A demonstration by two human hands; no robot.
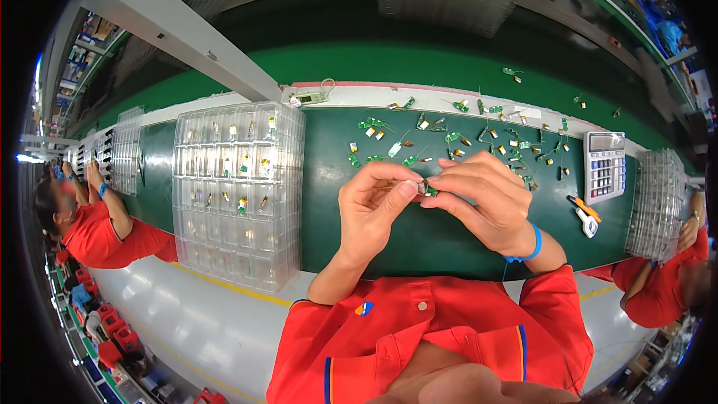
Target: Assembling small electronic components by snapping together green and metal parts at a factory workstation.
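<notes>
Over the green worktop, my left hand (374,209) and my right hand (486,198) meet, fingertips pinched together. Between them is a small green circuit board (428,190) with a silvery part; my fingers hide most of it. A blue band (535,245) circles my right wrist. Just beyond my hands, loose little circuit boards (395,150) with thin wires and small yellow-and-silver parts lie scattered, several of them spreading to the right. To the left of my left hand stands a stack of clear compartment trays (293,209), its top compartments holding similar small boards.
At the right lie a calculator (604,172), an orange-handled tool (586,208) and a white object (588,224). More clear trays (652,206) stand farther right. A green belt (344,63) runs beyond the ledge, with a grey post (179,34) at left. Red-shirted people sit on both sides.
</notes>
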